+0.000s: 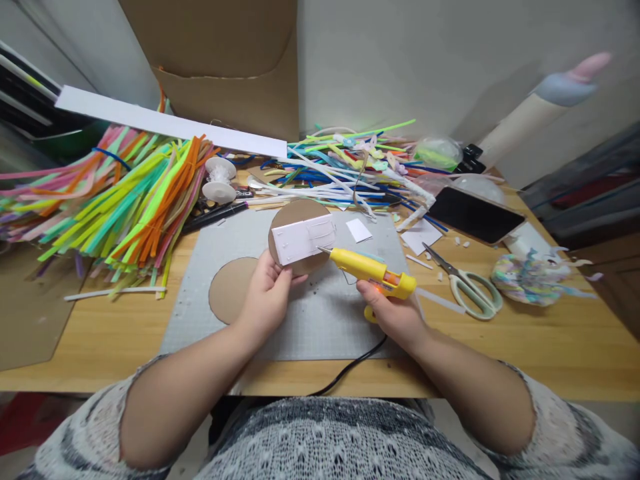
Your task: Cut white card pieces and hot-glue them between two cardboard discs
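My left hand [270,290] is closed on the lower edge of a round cardboard disc [295,210], held above the grey cutting mat [310,327]. A white rectangular piece [297,241] with small bumps and thin raised lines lies across the disc's face. In my right hand [395,310] is a yellow hot glue gun [367,268], gripped by its handle, a small orange light glowing near my thumb. Its metal nozzle points left and is at the white piece's right end; whether it touches cannot be made out. Another cardboard disc [230,290] lies on the mat, partly behind my left hand.
Bundled pipe cleaners [120,200] are heaped at left, with loose ones [340,170] along the back. A wire spool [219,179], scissors [475,290], a phone [477,215] and a pastel fuzzy ball [530,277] surround the mat. The glue gun's black cord [350,368] runs over the front edge.
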The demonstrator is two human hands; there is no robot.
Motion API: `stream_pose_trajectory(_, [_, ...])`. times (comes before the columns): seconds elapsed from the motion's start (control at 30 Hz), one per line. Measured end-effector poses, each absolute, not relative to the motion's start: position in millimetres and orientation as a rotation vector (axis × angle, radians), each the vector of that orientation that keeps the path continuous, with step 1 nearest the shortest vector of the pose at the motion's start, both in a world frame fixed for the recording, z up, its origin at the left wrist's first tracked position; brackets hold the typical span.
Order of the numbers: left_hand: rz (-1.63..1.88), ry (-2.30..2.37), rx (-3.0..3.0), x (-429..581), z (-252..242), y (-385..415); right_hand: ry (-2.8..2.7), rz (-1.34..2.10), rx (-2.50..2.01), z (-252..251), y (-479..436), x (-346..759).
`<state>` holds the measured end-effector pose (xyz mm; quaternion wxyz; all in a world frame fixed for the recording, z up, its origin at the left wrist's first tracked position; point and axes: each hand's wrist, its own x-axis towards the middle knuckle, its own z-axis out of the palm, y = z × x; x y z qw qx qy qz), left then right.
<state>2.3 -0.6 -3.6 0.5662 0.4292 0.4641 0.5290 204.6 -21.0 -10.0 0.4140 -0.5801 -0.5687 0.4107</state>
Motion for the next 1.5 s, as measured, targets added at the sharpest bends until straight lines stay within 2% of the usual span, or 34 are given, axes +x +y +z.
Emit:
stream_pose_trajectory(0.5, [1.270, 1.109, 0.949, 2, -4, 2, -1.648, 1.006, -1.374, -14, -18, 210])
stream_pose_trajectory(0.93, [1.013, 0.977, 1.099, 9, -15, -10, -1.325, 1.068, -1.450, -15, -22, 202])
stream_pose_trajectory(1.5, [1.198, 1.044, 0.997, 5, -8, -3, -1.720, 0.989, -1.356, -9, -24, 201])
